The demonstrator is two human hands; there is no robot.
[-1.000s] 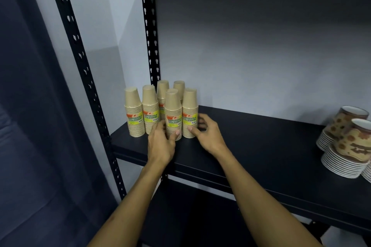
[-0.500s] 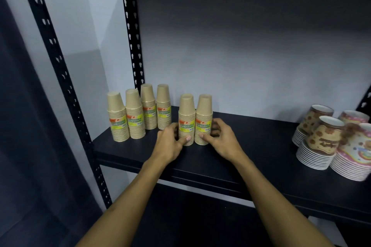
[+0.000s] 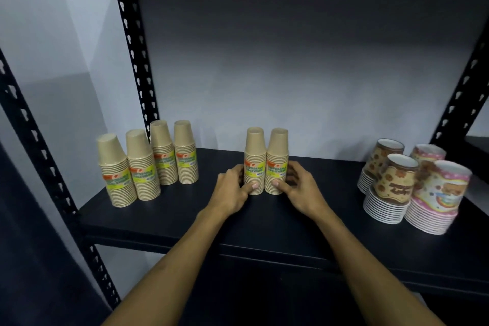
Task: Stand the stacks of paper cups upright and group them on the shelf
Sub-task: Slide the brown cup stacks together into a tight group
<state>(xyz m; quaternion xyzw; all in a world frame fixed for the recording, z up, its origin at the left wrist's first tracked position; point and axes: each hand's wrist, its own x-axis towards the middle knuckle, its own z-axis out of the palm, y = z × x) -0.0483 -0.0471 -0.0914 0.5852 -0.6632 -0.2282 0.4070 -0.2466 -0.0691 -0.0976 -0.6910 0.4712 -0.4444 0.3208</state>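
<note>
Two upright stacks of tan paper cups stand side by side mid-shelf: a left stack [image 3: 254,159] and a right stack [image 3: 277,159]. My left hand [image 3: 232,190] grips the left stack at its base, thumb across the front. My right hand [image 3: 299,188] grips the right stack the same way. Several more tan stacks [image 3: 148,164] stand upright in a cluster at the shelf's left end, apart from the held pair.
The black shelf board [image 3: 264,219] has bare room between the groups. Patterned cup stacks [image 3: 412,185] stand at the right end. Black perforated posts [image 3: 137,61] frame the left side, another post [image 3: 460,92] the right. A shelf overhead limits height.
Both hands have slid the two front stacks to the right, away from the other tan stacks, leaving a wide gap. The view has shifted right, showing more patterned cups.
</note>
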